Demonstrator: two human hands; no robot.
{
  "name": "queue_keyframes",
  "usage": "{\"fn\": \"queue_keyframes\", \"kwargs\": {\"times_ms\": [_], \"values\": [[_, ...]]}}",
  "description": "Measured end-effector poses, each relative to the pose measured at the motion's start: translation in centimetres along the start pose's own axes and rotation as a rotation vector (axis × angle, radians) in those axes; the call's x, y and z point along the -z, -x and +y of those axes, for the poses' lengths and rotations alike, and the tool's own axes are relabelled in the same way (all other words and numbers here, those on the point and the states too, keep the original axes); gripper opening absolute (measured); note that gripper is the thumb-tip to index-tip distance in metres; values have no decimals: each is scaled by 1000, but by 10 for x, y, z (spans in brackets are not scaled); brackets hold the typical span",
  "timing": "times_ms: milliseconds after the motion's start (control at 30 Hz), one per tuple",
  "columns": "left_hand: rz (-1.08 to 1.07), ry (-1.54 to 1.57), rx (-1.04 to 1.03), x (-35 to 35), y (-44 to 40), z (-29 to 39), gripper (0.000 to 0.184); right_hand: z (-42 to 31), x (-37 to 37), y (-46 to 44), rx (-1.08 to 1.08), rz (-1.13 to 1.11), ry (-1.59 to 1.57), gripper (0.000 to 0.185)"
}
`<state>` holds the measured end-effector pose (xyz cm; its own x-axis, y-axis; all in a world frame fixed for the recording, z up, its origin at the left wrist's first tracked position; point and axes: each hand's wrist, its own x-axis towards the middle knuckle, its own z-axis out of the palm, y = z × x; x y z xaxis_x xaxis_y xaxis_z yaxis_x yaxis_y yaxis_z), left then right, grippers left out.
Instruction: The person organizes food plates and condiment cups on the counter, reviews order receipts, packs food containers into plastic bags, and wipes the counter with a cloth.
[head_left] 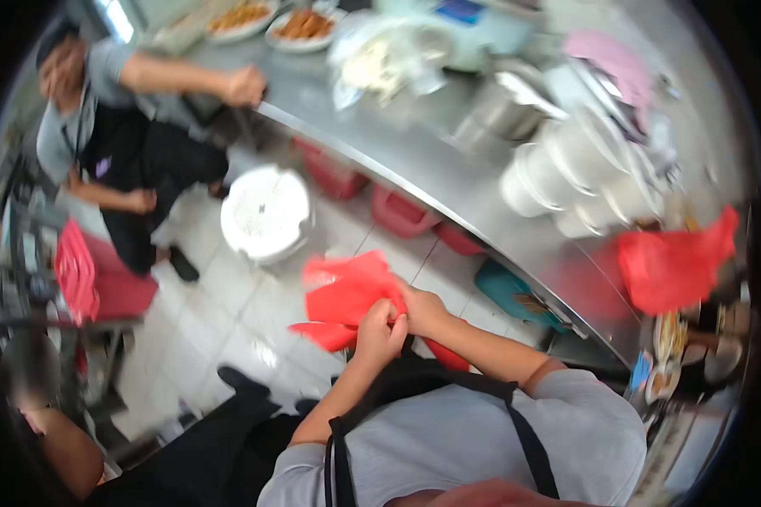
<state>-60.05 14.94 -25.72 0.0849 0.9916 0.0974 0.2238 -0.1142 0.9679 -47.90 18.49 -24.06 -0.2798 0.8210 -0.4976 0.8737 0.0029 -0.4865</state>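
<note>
A thin red plastic bag (347, 291) is bunched in front of my apron, its loose part spreading away to the left. My left hand (380, 335) is closed around the gathered edge of the bag. Right beside it, my right hand (423, 311) also grips the bag, its fingers partly hidden behind the red plastic and the left hand. The two hands touch or nearly touch. What the bag contains, if anything, cannot be made out.
A steel counter (364, 144) carries stacked white tubs (566, 165), a metal pot (503, 106), food plates (304, 29) and another red bag (676, 262). Below are red bins (402, 211). A white stool (265, 213), a seated person (123, 139) and another person (63, 448) are leftward.
</note>
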Motion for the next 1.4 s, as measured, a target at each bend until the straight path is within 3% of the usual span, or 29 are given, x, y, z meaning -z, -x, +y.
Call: {"fn": "queue_keyframes", "kwargs": {"times_ms": [33, 67, 100, 133, 167, 200, 300, 367, 467, 600, 667, 733, 767, 800, 833, 900, 1000, 1100, 1133, 1167, 1200, 1233, 1300, 1333, 1367, 1400], "values": [[107, 8, -316, -7, -6, 5, 20, 5, 6, -2, 187, 239, -198, 57], [24, -13, -260, -10, -1, 13, 32, 8, 16, 1, 389, 481, -377, 44], [-61, -40, -207, -11, 8, 17, 44, -11, 43, 12, 429, 628, -705, 27], [-41, -270, -347, -12, 0, 51, 64, -18, 68, 22, 447, 732, -872, 25], [13, -497, -486, -13, -9, 85, 85, -24, 85, 37, 430, 700, -1186, 24], [31, -472, -511, -24, -17, 101, 80, -29, 99, 53, 431, 649, -1494, 23], [-26, -374, -794, -47, -72, 115, 64, -57, 144, 102, 465, 680, -1814, 23], [19, -288, -1027, -55, -114, 122, 54, -32, 184, 123, 503, 742, -1458, 25], [33, -369, -886, -66, -155, 158, 50, 41, 291, 156, 321, 819, -1111, 26], [168, -408, -769, -92, -232, 106, 51, 34, 433, 324, 359, 1902, -810, 29], [211, -499, -621, -112, -259, 55, 48, 14, 452, 418, -7, 2655, -602, 33], [172, -668, -463, -134, -268, 16, 41, 18, 456, 489, 435, 3134, 326, 34], [118, -792, -366, -141, -265, 8, 37, 15, 459, 511, 658, 3159, 973, 35], [120, -809, -379, -146, -265, 9, 35, 10, 459, 518, 816, 3007, 1616, 37], [122, -823, -388, -149, -266, 14, 33, 3, 463, 514, 865, 2816, 1987, 40], [122, -816, -322, -155, -272, 14, 32, 2, 497, 495, 827, 2600, 2143, 43], [147, -809, -393, -156, -279, 1, 30, 34, 612, 486, 716, 2913, 1793, 12], [144, -874, -400, -156, -281, 0, 30, 73, 776, 417, -435, 2801, 1779, 22], [131, -899, -382, -152, -279, 0, 31, 68, 803, 341, -641, 2659, 1429, 49], [118, -922, -364, -150, -278, 3, 32, 88, 811, 307, -520, 2133, 1063, 47], [106, -933, -353, -154, -280, 8, 33, 99, 822, 286, -307, 2049, 753, 42], [87, -904, -361, -156, -283, 15, 33, 110, 828, 257, 68, 2228, 782, 34], [59, -864, -326, -150, -278, 27, 35, 115, 806, 227, 430, 2199, 1440, 28], [65, -858, -310, -151, -279, 24, 40, 115, 795, 215, 533, 2153, 1404, 18], [52, -803, -349, -150, -283, 17, 44, 140, 802, 218, 487, 2021, 1349, 30], [71, -791, -349, -149, -284, 14, 47, 131, 775, 213, 431, 1955, 1577, 29]]}}
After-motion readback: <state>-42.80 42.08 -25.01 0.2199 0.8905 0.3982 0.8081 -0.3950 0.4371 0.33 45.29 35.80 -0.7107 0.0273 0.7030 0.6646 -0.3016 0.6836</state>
